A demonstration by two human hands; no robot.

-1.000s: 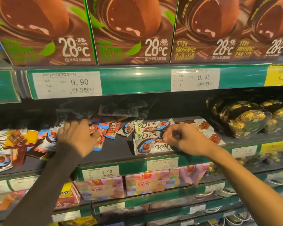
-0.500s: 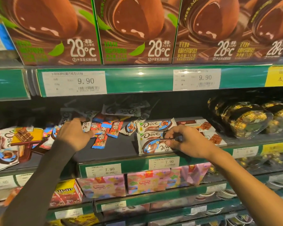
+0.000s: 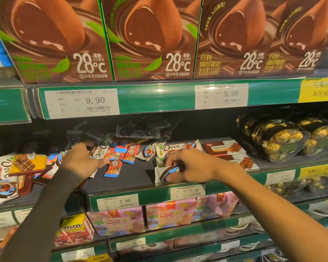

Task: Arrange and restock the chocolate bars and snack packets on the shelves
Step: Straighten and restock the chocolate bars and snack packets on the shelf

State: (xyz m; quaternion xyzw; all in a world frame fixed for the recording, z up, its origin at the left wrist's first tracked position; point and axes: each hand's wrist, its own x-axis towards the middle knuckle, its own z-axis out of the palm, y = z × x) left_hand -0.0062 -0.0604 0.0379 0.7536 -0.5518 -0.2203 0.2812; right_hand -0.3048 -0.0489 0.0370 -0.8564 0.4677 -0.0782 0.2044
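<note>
While the right hand [image 3: 189, 165] pinches a light, slippery Dove bar [image 3: 167, 173] by its end, the bar looks stiff but snappable. Left of it, the left hand [image 3: 80, 160] curls round a white Dove packet [image 3: 99, 151]; crinkly film, best taken mid-body

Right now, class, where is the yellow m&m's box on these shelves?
In the head view, the yellow m&m's box stands low on the left, one shelf below the Dove bars, left of the pink boxes and beside the dark sleeve.

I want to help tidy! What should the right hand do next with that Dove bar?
Probably slide the front Dove bar back to line up with the Dove bar behind. The right hand grips it at the shelf's front edge, sitting crooked.
</note>
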